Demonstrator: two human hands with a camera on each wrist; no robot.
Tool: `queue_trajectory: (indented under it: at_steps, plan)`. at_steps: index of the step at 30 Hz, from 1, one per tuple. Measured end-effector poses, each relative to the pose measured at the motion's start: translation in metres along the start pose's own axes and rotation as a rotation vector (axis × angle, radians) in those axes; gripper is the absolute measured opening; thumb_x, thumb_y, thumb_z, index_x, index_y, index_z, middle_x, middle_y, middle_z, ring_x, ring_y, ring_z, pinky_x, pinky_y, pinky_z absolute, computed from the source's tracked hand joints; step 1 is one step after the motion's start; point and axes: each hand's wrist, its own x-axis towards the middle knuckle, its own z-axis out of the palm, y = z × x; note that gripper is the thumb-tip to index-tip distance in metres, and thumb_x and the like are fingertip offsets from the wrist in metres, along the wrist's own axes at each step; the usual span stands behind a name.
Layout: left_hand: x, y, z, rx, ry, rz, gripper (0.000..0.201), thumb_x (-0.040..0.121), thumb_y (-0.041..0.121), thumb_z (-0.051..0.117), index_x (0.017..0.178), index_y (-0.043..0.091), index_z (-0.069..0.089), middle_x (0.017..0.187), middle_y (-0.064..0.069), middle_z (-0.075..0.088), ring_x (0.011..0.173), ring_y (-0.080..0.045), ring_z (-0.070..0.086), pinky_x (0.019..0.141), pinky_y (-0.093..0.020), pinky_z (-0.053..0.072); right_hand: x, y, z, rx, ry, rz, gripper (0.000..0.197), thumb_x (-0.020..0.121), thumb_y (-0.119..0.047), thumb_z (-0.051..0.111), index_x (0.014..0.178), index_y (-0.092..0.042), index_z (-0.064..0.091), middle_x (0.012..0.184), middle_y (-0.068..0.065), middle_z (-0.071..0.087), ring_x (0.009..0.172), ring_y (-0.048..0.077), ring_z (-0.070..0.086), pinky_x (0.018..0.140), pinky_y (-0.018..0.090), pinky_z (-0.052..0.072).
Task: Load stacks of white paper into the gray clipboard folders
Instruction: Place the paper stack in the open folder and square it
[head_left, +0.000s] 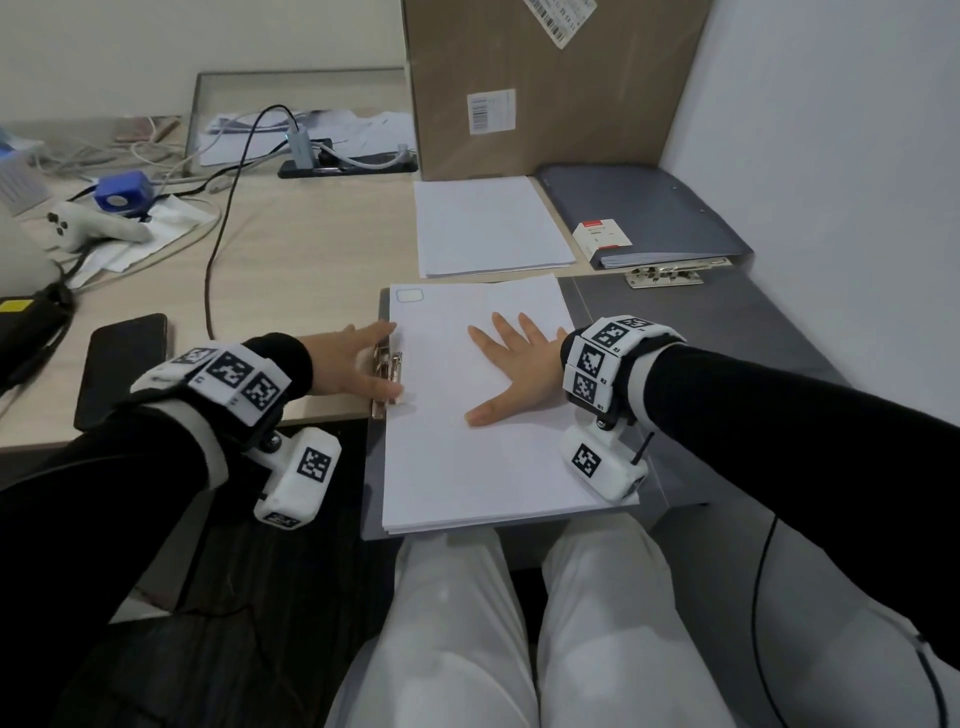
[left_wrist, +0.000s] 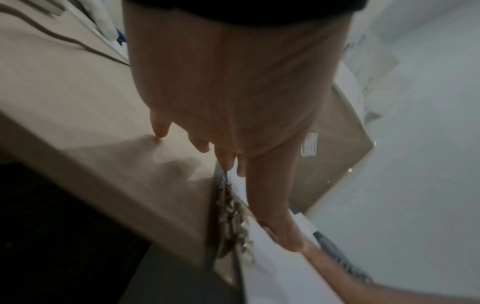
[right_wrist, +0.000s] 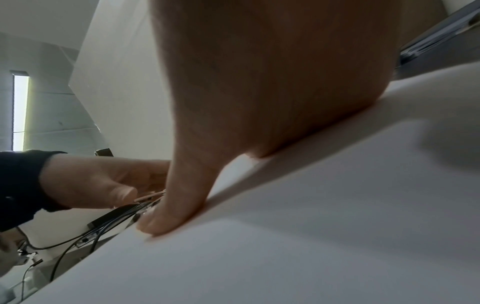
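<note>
An open gray clipboard folder (head_left: 675, 332) lies at the desk's front edge. A stack of white paper (head_left: 467, 457) covers its left half. My right hand (head_left: 511, 364) lies flat on the sheets with fingers spread; the right wrist view shows its thumb (right_wrist: 166, 218) pressing the paper (right_wrist: 298, 226). My left hand (head_left: 356, 364) reaches over the metal clip (head_left: 388, 366) on the folder's left edge. Its fingers are fairly straight, fingertips at the clip's far end and thumb at the near end. In the left wrist view the thumb (left_wrist: 285, 232) runs beside the clip (left_wrist: 231, 216).
A second stack of white paper (head_left: 488, 228) lies behind the folder. Closed gray folders (head_left: 660, 208) with a small white-and-red box (head_left: 602, 236) sit at the back right. A cardboard box (head_left: 545, 88) stands behind. A black phone (head_left: 122, 364) and a cable (head_left: 218, 234) lie to the left.
</note>
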Motion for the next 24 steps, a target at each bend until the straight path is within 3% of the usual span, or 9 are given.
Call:
queue_trajectory:
  at_steps: [2,4,6,10,14,16,18,20,24]
  plan:
    - [0.002,0.004,0.006,0.080,-0.027,0.013,0.127,0.048,0.078,0.061,0.151,0.025,0.008,0.158,-0.007,0.021,0.149,-0.018,0.001,0.118,-0.041,0.012,0.000,0.000,0.000,-0.001,0.001,-0.001,0.119,0.064,-0.085,0.049,0.146,-0.039,-0.022,0.156,-0.006,-0.030,0.145,0.027,-0.027,0.114,0.056,-0.011]
    - [-0.002,0.009,0.009,0.094,-0.005,0.083,0.131,0.035,0.078,0.056,0.143,0.009,0.025,0.135,-0.009,0.045,0.137,-0.022,0.026,0.106,-0.034,0.026,0.001,0.001,0.000,-0.002,0.000,-0.005,0.118,0.064,-0.085,0.048,0.146,-0.039,-0.022,0.156,-0.006,-0.030,0.145,0.027,-0.027,0.114,0.056,-0.010]
    - [-0.002,0.011,0.009,0.099,0.048,0.108,0.122,0.037,0.073,0.049,0.136,0.003,0.033,0.118,-0.007,0.048,0.124,-0.024,0.039,0.098,-0.030,0.032,0.001,0.002,0.000,0.000,0.001,-0.009,0.118,0.064,-0.086,0.047,0.146,-0.039,-0.023,0.156,-0.006,-0.031,0.145,0.027,-0.027,0.114,0.056,-0.010]
    - [-0.002,0.004,0.009,0.053,-0.005,0.096,0.123,0.047,0.071,0.055,0.148,0.012,0.017,0.152,-0.007,0.028,0.140,-0.022,0.029,0.114,-0.032,0.024,0.001,0.002,0.001,0.010,0.005,-0.013,0.115,0.066,-0.085,0.046,0.147,-0.039,-0.021,0.157,-0.005,-0.030,0.145,0.027,-0.026,0.114,0.056,-0.009]
    - [0.004,0.004,0.005,0.039,-0.012,0.033,0.110,0.068,0.057,0.069,0.152,0.018,0.009,0.159,0.000,0.014,0.146,-0.017,0.018,0.118,-0.030,0.015,0.000,0.003,-0.002,0.017,0.009,-0.012,0.101,0.073,-0.085,0.033,0.148,-0.040,-0.017,0.159,-0.007,-0.024,0.147,0.026,-0.020,0.115,0.055,-0.007]
    - [0.008,0.013,-0.003,0.070,0.006,-0.009,0.105,0.065,0.069,0.065,0.149,0.019,0.025,0.155,-0.002,0.028,0.142,-0.021,0.029,0.116,-0.032,0.023,-0.004,0.003,-0.015,0.062,-0.015,-0.030,0.087,0.083,-0.076,0.029,0.152,-0.035,-0.006,0.162,-0.004,-0.012,0.149,0.025,-0.010,0.118,0.049,-0.004]
    - [0.012,0.025,-0.015,0.073,0.046,-0.042,0.098,0.065,0.079,0.051,0.141,0.018,0.042,0.140,-0.002,0.047,0.135,-0.023,0.040,0.107,-0.030,0.031,-0.006,0.007,-0.034,0.180,0.052,-0.070,0.070,0.093,-0.060,0.032,0.151,-0.021,0.024,0.160,0.000,0.018,0.148,0.021,0.014,0.119,0.036,0.009]
    - [0.023,0.034,-0.028,-0.002,0.127,-0.082,0.077,0.081,0.064,0.048,0.138,0.013,0.046,0.139,-0.005,0.049,0.135,-0.024,0.040,0.107,-0.029,0.030,-0.008,0.020,-0.053,0.310,0.240,-0.042,0.054,0.096,-0.048,0.042,0.138,-0.014,0.048,0.149,0.001,0.042,0.138,0.020,0.036,0.111,0.029,0.025]
    - [0.058,0.051,-0.047,-0.257,0.291,-0.162,0.053,0.093,0.033,0.053,0.137,0.004,0.046,0.145,-0.013,0.044,0.134,-0.029,0.041,0.110,-0.033,0.033,0.008,0.072,-0.073,0.525,0.475,0.151,0.047,0.091,-0.029,0.055,0.135,-0.011,0.049,0.144,0.006,0.045,0.133,0.023,0.042,0.106,0.031,0.033]
